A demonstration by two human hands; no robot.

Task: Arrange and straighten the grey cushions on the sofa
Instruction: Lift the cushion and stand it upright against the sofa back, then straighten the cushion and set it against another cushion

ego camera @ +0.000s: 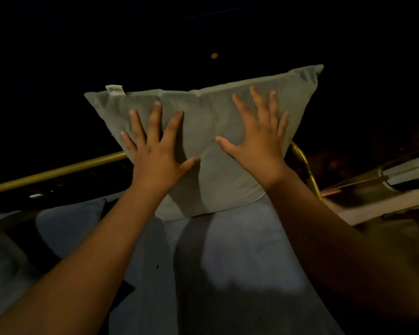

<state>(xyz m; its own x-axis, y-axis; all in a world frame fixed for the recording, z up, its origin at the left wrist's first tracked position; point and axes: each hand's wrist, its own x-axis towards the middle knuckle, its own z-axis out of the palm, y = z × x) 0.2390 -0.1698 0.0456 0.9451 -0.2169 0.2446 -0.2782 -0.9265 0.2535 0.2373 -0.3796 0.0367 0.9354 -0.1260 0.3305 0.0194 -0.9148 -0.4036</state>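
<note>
A grey cushion [211, 131] stands upright on the grey sofa seat [240, 257], leaning back against the brass rail. A small white label sticks up at its top left corner. My left hand [155, 151] lies flat on the cushion's lower left face, fingers spread. On its right face my right hand [257, 139] presses flat, fingers spread too. Neither hand grips the fabric. Another grey cushion [68, 223] lies low at the left, partly in shadow.
A brass rail [53, 172] runs along the sofa back and curves down at the right [305, 165]. A pale ledge or table edge [373, 206] sits at the right. Beyond the rail everything is dark. A further cushion shape [3, 257] is at the far left.
</note>
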